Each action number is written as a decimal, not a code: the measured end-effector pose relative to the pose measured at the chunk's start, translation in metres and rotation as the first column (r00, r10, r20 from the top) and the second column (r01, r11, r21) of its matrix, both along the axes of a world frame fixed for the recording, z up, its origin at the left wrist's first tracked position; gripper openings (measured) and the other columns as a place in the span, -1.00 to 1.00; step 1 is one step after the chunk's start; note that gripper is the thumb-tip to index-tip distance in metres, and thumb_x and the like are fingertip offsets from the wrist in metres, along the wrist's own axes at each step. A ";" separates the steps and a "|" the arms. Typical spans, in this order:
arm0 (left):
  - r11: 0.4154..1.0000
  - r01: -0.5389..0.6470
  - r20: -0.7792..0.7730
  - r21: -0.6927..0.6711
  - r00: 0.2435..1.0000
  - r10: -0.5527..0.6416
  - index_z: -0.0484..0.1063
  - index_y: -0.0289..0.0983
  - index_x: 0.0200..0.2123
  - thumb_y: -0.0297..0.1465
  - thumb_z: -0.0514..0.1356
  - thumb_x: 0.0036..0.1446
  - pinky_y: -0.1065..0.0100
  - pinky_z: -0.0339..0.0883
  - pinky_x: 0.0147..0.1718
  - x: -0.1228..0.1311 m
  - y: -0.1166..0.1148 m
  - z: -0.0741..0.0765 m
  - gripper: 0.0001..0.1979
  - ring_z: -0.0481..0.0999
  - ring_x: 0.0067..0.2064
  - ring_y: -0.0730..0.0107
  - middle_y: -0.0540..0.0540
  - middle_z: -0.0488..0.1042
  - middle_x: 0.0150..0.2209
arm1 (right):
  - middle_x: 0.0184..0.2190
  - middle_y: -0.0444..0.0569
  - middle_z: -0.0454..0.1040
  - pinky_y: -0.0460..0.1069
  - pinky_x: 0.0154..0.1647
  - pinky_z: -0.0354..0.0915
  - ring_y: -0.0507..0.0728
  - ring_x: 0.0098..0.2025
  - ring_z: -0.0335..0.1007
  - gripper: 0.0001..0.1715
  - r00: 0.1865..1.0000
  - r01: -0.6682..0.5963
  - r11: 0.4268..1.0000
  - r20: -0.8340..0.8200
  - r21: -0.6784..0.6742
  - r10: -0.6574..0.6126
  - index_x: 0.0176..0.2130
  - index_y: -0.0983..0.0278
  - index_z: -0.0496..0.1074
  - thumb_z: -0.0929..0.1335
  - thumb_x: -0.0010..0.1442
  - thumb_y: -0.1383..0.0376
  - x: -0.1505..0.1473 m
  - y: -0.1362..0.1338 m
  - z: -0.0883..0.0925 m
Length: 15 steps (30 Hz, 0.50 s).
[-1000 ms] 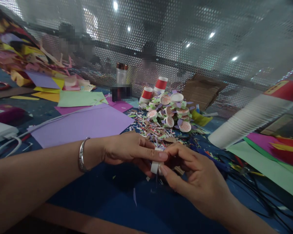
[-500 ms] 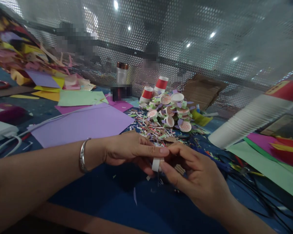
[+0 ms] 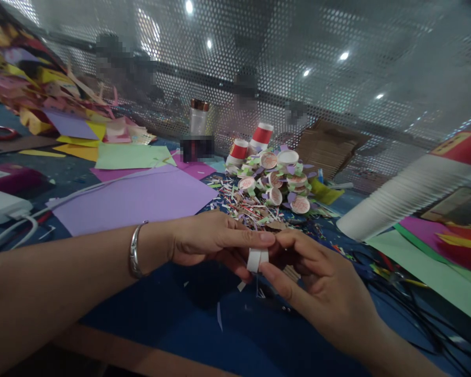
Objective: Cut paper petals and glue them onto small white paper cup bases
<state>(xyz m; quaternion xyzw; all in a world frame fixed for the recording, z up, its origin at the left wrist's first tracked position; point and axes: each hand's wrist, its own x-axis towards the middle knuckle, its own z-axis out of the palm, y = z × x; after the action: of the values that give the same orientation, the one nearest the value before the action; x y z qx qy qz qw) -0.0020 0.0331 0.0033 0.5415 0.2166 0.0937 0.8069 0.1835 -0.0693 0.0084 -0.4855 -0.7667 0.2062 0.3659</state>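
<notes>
A small white paper piece [image 3: 258, 259] is held between both hands above the blue table [image 3: 172, 324]. My left hand [image 3: 220, 242] comes in from the left, its thumb over the top edge of the piece and its other fingers curled beneath. My right hand [image 3: 317, 280] pinches the right side of the piece between thumb and fingers. The thumb and finger of the two hands meet at its top. Paper scraps [image 3: 259, 209] lie in a heap just behind the hands, next to a pile of cut cup bottoms [image 3: 275, 196] with green and purple bits.
Purple paper [image 3: 137, 199] lies at the left, with a white charger [image 3: 3, 207] and cable. Stacked paper cups [image 3: 408, 183] lean at the right, above black cables [image 3: 416, 309]. Cardboard [image 3: 325, 149] and a jar [image 3: 198, 118] stand by the perforated wall.
The white piece has turned slightly, so more of its face shows between my hands. Both hands keep their grip with small finger shifts; the view has moved a little.
</notes>
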 end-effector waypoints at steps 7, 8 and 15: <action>0.999 -0.048 -0.021 0.025 0.999 0.048 0.64 -0.33 -0.40 -0.06 0.42 0.03 0.43 0.43 -0.29 0.000 -0.004 0.001 -0.60 0.52 -0.39 0.49 -0.05 0.58 -0.40 | -0.29 -0.10 0.50 -0.03 -0.28 0.41 0.07 -0.30 0.49 -0.96 1.000 0.018 1.000 -0.012 -0.009 -0.018 -0.20 0.18 0.44 0.36 0.30 0.30 0.001 0.001 -0.004; 0.999 -0.047 -0.023 0.028 0.999 0.048 0.64 -0.33 -0.40 -0.05 0.42 0.02 0.43 0.43 -0.29 0.000 -0.005 0.001 -0.59 0.53 -0.38 0.49 -0.05 0.58 -0.40 | -0.29 -0.10 0.50 -0.03 -0.28 0.42 0.08 -0.30 0.49 -0.97 1.000 0.017 1.000 -0.011 -0.002 -0.017 -0.20 0.18 0.43 0.36 0.30 0.30 0.001 0.001 -0.004; 0.996 -0.088 -0.019 0.016 0.996 0.088 0.63 -0.34 -0.40 -0.05 0.40 0.05 0.41 0.43 -0.24 0.000 -0.005 0.003 -0.59 0.52 -0.35 0.47 -0.05 0.56 -0.39 | -0.30 -0.13 0.49 -0.10 -0.30 0.36 0.02 -0.30 0.45 -0.97 0.999 0.035 0.998 0.035 0.054 -0.037 -0.23 0.18 0.43 0.38 0.33 0.30 0.003 0.003 -0.003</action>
<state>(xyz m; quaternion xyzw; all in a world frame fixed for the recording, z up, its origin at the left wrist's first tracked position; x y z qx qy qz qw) -0.0016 0.0277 0.0061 0.5384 0.2475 0.1253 0.7957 0.1866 -0.0663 0.0059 -0.4931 -0.7694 0.1703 0.3686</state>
